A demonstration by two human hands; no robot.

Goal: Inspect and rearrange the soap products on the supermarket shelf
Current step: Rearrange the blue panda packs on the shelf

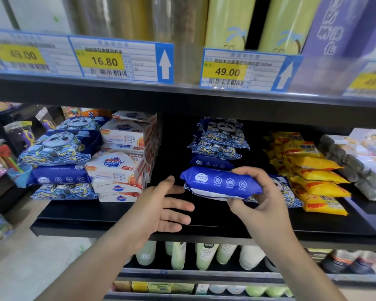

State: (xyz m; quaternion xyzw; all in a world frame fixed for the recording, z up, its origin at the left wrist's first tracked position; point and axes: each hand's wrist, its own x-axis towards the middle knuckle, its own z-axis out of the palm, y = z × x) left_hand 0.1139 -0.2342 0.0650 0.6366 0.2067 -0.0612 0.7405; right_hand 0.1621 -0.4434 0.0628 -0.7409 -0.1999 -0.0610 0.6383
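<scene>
Seen from head height, facing a black supermarket shelf (117, 216).

At the centre, slightly toward four o'clock: right hand (263, 198), fingers curled over the top and thumb tucked under, clamped on a blue soap pack (221, 183), held level just above the shelf at the front of a blue stack (219, 142) standing at twelve o'clock from it. Cannot tell whether the pack touches the one lying beneath.

At nine o'clock from the pack: left hand (161, 205), fingers straight and slightly spread, holding nothing, hovering over a bare stretch of shelf, close to the pack's left end but apart from it.

Further toward nine o'clock: white soap boxes (122, 157) piled unevenly, then a leaning pile of blue panda packs (59, 148). At three o'clock: yellow packs (310, 170) fanned forward. At twelve o'clock, above: price tags (104, 60).

Likely step: checking the held pack and placing it back in line. Best done by bringing the free hand under the left end for support, keeping the pack flat with the printed face forward, then sliding it square onto the stack rather than dropping it. Worth watching: the soft wrapper sagging from a one-sided grip, and nudging the yellow packs nearby.
</scene>
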